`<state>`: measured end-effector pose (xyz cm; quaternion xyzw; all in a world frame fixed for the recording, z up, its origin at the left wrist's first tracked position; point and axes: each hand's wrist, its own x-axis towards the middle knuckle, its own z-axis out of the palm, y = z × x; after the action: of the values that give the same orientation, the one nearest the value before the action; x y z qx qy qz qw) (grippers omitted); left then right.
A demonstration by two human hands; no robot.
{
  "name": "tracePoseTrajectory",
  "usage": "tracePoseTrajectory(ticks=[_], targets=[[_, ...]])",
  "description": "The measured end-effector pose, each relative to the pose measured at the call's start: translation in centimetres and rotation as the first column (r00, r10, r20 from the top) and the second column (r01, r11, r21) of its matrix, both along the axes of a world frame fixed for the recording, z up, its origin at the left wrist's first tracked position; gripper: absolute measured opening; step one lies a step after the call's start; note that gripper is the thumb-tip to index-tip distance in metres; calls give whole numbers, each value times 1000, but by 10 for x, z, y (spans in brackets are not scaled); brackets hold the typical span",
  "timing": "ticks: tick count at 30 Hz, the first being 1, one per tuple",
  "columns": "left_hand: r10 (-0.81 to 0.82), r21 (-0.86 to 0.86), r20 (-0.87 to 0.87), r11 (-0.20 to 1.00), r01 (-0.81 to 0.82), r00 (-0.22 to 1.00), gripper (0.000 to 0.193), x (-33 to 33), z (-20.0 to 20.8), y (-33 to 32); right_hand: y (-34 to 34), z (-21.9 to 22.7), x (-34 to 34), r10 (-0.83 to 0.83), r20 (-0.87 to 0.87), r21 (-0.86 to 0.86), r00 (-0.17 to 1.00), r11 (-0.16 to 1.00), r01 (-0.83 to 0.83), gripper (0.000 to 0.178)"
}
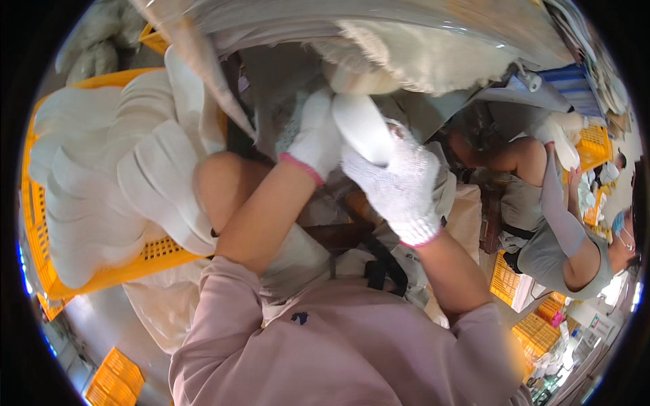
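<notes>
By the closed grip of the white-gloved right hand (401,177), a smooth white sole-shaped piece (363,128) is held at upper centre; whether it is gripped by the blurred white-gloved left hand (317,132) cannot be told. Probably light and bendable, it is best held by its edges.

I see a yellow crate (115,380) at the lower left of the frame. On the right side, I see a person (575,252) in a gray top (552,265), near more yellow crates (504,279).

Beyond our chest (352,345), our gloved left hand (316,132) points forward beside our curled right hand (404,181); our forearms (267,211) slant inward.
</notes>
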<state>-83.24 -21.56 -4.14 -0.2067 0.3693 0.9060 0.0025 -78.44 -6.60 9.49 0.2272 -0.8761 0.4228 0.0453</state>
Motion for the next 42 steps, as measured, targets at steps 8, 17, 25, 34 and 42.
tracePoseTrajectory(ticks=[8,17,25,34,42], targets=[[253,205,-29,948,-242,967,62,9,10,29,-29,-3,-33,-12,57,60,998,998,9,30],[37,674,-315,712,196,948,71,26,-2,36,29,-17,7,71,47,88,996,993,-75,58],[41,583,13,811,-41,999,50,-9,3,35,13,70,31,114,171,681,979,704,-201,33],[12,725,-573,474,500,820,94,-16,-14,36,11,54,6,297,45,636,954,728,-257,28],[-129,670,-507,563,483,853,98,-5,5,50,15,45,17,293,-110,705,950,697,-133,68]])
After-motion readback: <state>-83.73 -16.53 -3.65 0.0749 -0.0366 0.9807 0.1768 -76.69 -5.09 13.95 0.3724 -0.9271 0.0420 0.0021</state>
